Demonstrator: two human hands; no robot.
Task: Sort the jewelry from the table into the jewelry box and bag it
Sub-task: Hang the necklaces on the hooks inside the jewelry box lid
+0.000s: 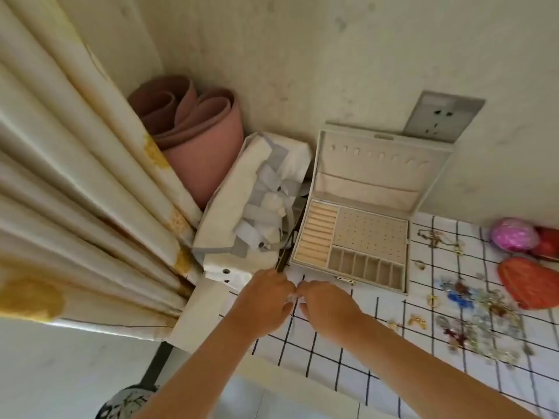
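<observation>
Checked table (332,358): open jewelry box (351,246), lid toward wall.

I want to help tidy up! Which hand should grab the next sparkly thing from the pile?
Probably the right hand. The jewelry pile lies on its side of the checked tablecloth, right of the open jewelry box. The left hand would have to cross over. Both hands seem busy with something small now.

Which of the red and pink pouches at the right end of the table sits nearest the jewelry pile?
The flat orange-red heart-shaped pouch, right beside the jewelry pile. The round pink one and the red one lie farther back toward the wall.
</observation>
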